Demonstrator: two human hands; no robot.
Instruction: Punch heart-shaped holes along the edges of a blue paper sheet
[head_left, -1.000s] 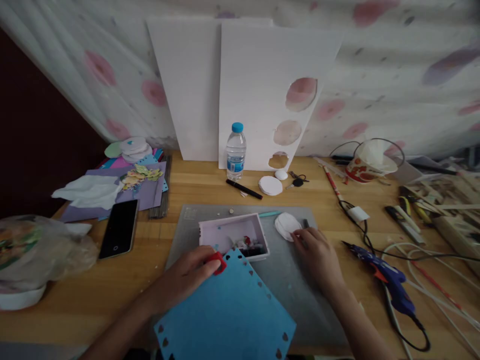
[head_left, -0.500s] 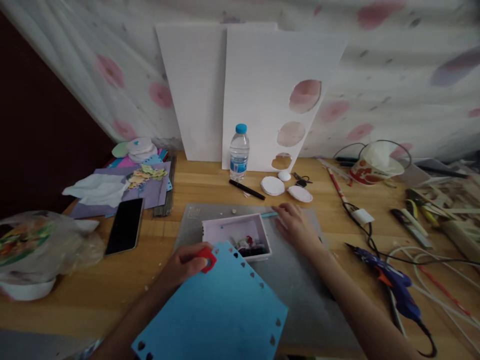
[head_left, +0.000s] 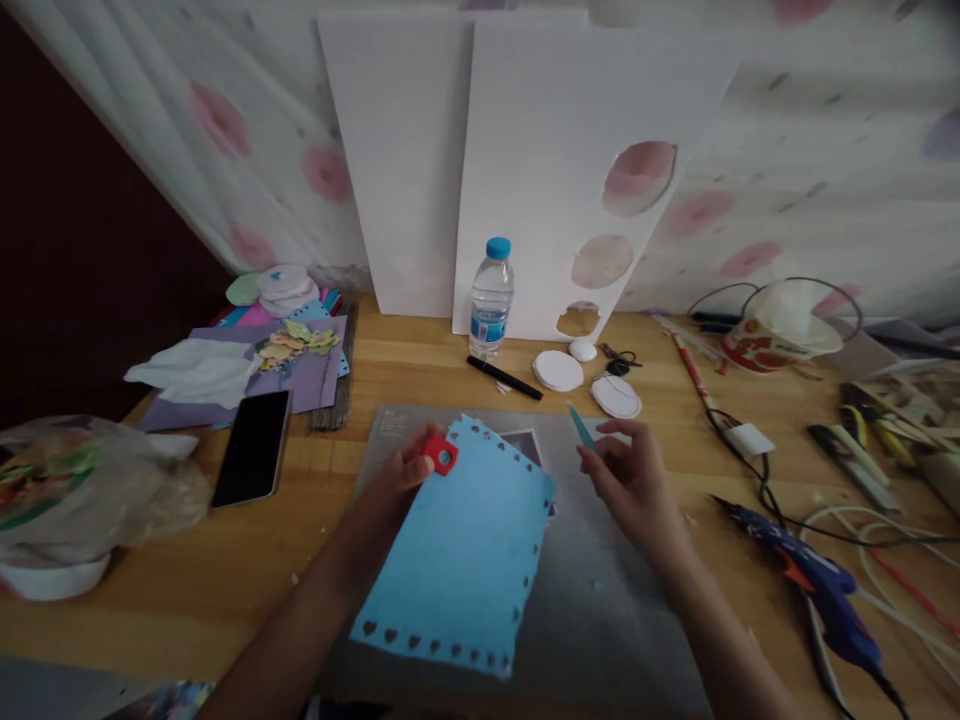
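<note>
Head: blue sheet [head_left: 469, 550] (heart-edged); left fingers [head_left: 416, 469] pinch punch [head_left: 441, 455], right fingers [head_left: 600, 471] teal object [head_left: 580, 428].

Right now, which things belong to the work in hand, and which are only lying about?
Likely in use:
- red tool in left hand, on blue sheet
- teal piece in right hand

Seemingly lying about:
- phone
- water bottle
- glue gun

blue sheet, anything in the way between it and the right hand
Nothing visible blocks the gap between the right hand and the blue sheet; the mat shows beneath. The box peeks out behind the blue sheet, and a teal strip is in the hand's grip.
</note>
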